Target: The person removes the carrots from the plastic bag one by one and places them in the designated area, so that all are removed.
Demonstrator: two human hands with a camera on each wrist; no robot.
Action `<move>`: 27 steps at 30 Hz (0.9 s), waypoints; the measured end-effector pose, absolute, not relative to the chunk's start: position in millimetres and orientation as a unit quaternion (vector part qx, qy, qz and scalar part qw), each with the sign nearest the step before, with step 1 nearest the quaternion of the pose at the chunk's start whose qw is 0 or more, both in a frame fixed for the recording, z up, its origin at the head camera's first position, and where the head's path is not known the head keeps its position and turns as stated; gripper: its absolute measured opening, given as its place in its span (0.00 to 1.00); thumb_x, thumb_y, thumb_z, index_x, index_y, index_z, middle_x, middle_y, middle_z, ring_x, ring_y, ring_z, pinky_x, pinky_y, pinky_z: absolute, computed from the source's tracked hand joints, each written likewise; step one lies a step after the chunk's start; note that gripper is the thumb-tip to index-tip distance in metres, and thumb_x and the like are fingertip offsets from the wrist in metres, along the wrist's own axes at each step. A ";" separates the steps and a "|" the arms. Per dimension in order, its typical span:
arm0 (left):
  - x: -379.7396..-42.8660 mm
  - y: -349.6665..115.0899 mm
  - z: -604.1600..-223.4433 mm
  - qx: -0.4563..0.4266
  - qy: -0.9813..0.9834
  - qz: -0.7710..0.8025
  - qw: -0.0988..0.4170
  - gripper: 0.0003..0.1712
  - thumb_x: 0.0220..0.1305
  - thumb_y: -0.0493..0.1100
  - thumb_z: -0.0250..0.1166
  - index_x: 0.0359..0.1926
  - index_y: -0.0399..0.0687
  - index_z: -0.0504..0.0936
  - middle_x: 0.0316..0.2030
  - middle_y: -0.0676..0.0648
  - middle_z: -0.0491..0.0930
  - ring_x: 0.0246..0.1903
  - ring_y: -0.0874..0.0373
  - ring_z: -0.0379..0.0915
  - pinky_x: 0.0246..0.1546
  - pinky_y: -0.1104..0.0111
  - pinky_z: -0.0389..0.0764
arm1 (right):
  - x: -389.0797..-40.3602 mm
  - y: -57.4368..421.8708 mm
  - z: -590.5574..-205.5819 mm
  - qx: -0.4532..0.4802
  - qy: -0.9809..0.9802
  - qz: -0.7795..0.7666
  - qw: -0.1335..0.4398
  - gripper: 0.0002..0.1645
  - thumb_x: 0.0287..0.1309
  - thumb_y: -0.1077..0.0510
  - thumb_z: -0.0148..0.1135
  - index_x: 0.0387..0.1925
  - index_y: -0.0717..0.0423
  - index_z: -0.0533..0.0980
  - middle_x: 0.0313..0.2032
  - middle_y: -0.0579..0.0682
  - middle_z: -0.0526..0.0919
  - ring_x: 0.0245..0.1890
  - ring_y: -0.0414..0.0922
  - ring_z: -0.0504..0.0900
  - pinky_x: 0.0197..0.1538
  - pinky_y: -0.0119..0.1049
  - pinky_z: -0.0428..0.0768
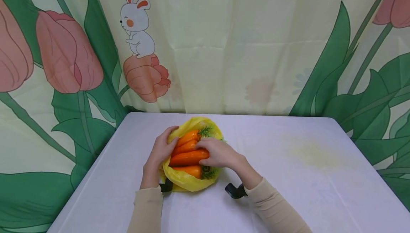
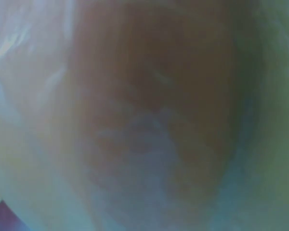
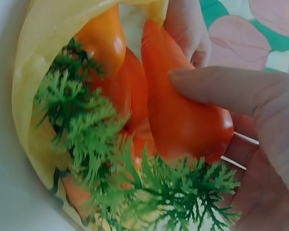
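A yellow plastic bag point(image 1: 189, 183) lies open on the white table point(image 1: 288, 176), holding several orange carrots with green tops. My right hand point(image 1: 206, 153) grips the middle carrot point(image 1: 185, 159). In the right wrist view its thumb point(image 3: 216, 89) lies across that carrot point(image 3: 183, 120), above the green tops point(image 3: 96, 139) and the bag wall point(image 3: 43, 29). My left hand point(image 1: 169, 141) holds the bag's left rim, its thumb on the rim's far side, and it also shows in the right wrist view as the left hand point(image 3: 188, 29). The left wrist view is a blur.
Black wrist mounts point(image 1: 235, 190) sit on both forearms near the table's front. A curtain point(image 1: 224, 47) printed with tulips and a rabbit hangs right behind the table. Bare tabletop stretches to the right of the bag.
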State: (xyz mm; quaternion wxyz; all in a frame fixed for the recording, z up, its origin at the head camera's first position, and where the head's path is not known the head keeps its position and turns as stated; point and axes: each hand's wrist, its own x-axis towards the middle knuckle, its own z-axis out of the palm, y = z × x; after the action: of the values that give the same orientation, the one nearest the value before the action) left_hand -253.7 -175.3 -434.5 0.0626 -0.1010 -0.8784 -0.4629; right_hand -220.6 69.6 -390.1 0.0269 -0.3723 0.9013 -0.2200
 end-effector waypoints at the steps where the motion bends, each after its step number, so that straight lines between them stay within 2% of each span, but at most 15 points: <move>1: -253.4 -175.1 -434.7 -0.099 -0.878 -0.464 0.062 0.24 0.73 0.39 0.60 0.68 0.50 0.73 0.63 0.41 0.75 0.59 0.44 0.71 0.64 0.49 0.69 | -220.7 71.5 -390.2 -0.373 0.900 -0.225 0.025 0.23 0.57 0.55 0.74 0.54 0.53 0.81 0.52 0.48 0.81 0.53 0.46 0.78 0.58 0.43 0.76; 14: -253.5 -174.7 -434.2 -0.096 -0.877 -0.467 0.057 0.24 0.73 0.39 0.60 0.68 0.49 0.73 0.63 0.41 0.75 0.59 0.44 0.71 0.63 0.48 0.69 | -226.5 100.0 -383.5 -0.368 0.888 -0.275 0.014 0.19 0.56 0.58 0.73 0.50 0.51 0.82 0.46 0.43 0.82 0.43 0.43 0.76 0.49 0.40 0.76; 27: -253.0 -175.0 -434.5 -0.098 -0.879 -0.463 0.061 0.24 0.73 0.39 0.60 0.68 0.49 0.72 0.63 0.41 0.75 0.59 0.44 0.71 0.63 0.48 0.69 | -229.2 134.3 -380.9 -0.342 0.901 -0.269 -0.007 0.19 0.58 0.59 0.74 0.51 0.52 0.81 0.46 0.44 0.81 0.42 0.44 0.75 0.47 0.42 0.77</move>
State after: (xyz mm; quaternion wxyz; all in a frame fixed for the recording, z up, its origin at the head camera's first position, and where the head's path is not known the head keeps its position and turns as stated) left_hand -253.0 -175.0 -434.5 0.0609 -0.0975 -0.8787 -0.4633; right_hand -229.2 134.3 -380.9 -0.0067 -0.3417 0.9006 -0.2685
